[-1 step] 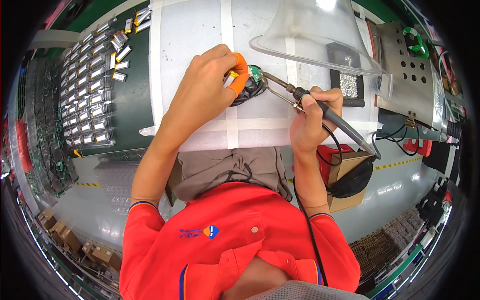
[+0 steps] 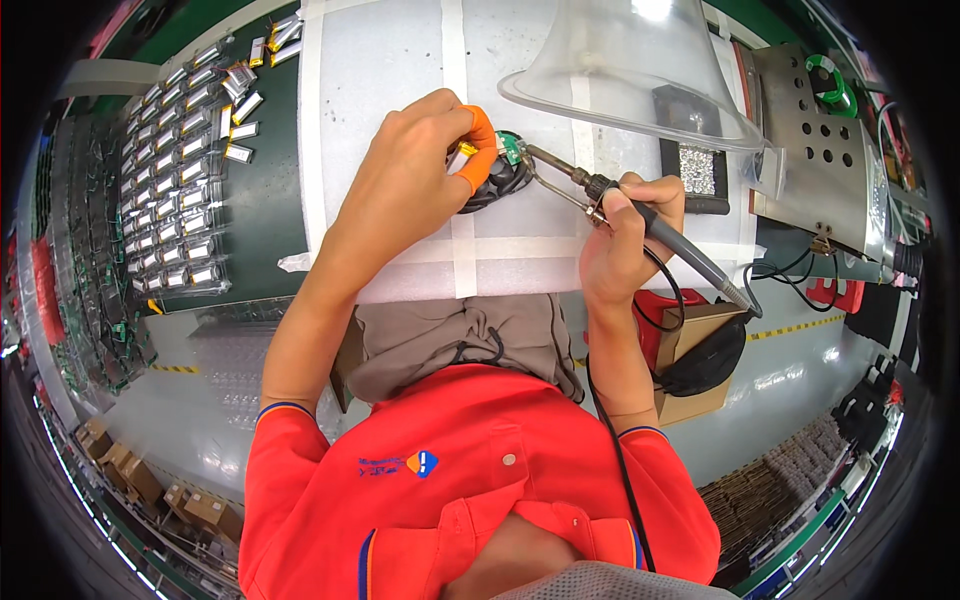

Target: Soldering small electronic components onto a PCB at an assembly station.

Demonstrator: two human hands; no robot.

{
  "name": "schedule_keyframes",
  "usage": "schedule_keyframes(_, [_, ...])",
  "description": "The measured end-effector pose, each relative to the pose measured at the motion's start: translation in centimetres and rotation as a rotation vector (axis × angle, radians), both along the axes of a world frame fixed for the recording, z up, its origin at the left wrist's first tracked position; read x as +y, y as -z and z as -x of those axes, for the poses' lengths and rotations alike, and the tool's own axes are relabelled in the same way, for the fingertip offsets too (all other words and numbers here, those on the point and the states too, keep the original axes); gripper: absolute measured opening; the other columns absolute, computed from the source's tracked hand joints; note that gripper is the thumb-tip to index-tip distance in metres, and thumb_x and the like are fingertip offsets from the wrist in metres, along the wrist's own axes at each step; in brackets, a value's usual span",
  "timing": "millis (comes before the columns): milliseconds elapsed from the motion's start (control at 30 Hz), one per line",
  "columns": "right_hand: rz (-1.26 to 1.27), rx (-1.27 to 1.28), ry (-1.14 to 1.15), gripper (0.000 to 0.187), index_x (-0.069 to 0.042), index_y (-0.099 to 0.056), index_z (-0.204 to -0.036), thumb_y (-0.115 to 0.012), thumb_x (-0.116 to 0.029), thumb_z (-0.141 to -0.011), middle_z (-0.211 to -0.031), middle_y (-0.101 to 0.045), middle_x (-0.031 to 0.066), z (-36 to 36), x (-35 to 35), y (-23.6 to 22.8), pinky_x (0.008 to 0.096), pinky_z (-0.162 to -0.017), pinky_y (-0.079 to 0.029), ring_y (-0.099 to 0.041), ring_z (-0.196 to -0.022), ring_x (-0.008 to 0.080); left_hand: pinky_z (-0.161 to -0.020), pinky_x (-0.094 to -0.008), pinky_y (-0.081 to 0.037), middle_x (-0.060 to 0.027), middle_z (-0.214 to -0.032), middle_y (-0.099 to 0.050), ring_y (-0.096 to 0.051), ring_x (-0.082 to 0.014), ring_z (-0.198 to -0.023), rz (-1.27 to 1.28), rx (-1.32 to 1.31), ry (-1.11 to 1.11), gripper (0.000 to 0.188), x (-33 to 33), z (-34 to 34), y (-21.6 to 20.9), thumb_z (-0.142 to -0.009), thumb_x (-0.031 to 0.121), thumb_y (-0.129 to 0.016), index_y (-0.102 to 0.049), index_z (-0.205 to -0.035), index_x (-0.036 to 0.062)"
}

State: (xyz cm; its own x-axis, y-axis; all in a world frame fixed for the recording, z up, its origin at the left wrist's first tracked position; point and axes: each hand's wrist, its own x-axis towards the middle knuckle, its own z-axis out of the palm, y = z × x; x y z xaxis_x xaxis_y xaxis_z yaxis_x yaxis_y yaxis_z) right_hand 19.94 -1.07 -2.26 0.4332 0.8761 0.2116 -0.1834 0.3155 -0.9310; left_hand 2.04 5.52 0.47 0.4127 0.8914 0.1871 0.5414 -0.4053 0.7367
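My left hand [image 2: 425,160], with orange finger cots [image 2: 482,128] on its thumb and a finger, is closed in a pinch on a small silver battery with a yellow end [image 2: 461,157]. Touching those fingertips is a small green circuit board [image 2: 509,148], set over a round black holder [image 2: 500,187] that my fingers partly cover. My right hand [image 2: 632,235] grips a soldering iron [image 2: 665,237] with a dark grey handle. Its metal tip and a thin bent wire-feed tube [image 2: 560,193] meet at the board's right edge. The exact contact is too small to make out.
A clear plastic fume hood [image 2: 630,80] hangs just beyond the iron. Right of it are a black tray of metallic shavings [image 2: 700,172] and a perforated metal box [image 2: 815,150] with a green solder spool [image 2: 832,85]. Battery rows [image 2: 180,180] lie left. The iron's black cable [image 2: 600,390] crosses my lap.
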Motion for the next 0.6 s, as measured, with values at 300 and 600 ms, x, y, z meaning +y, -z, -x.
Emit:
schedule_keyframes(300, [-0.009, -0.010, 0.000, 0.016, -0.006, -0.041, -0.082, -0.052, 0.004, -0.075, -0.066, -0.037, -0.0004, -0.12, 0.06, 0.06, 0.0196, -0.054, -0.029, -0.031, -0.058, 0.0058, -0.062, -0.0352, -0.046, -0.0143, -0.080, -0.061, -0.058, -0.0284, -0.068, 0.091, -0.051, -0.044, 0.005, 0.17, 0.02, 0.11, -0.074, -0.001, -0.065, -0.064, -0.078, -0.0040])
schedule_keyframes(600, [0.000, -0.004, 0.011, 0.016, -0.007, -0.041, -0.082, -0.052, 0.003, -0.076, -0.064, -0.036, -0.0016, -0.29, 0.05, 0.25, 0.0192, -0.052, -0.027, -0.031, -0.057, 0.0054, -0.066, -0.0342, -0.047, -0.0125, -0.083, -0.061, -0.058, -0.0260, -0.071, 0.080, -0.073, -0.036, 0.008, 0.46, 0.48, 0.40, -0.072, 0.000, -0.067, -0.066, -0.080, -0.0037])
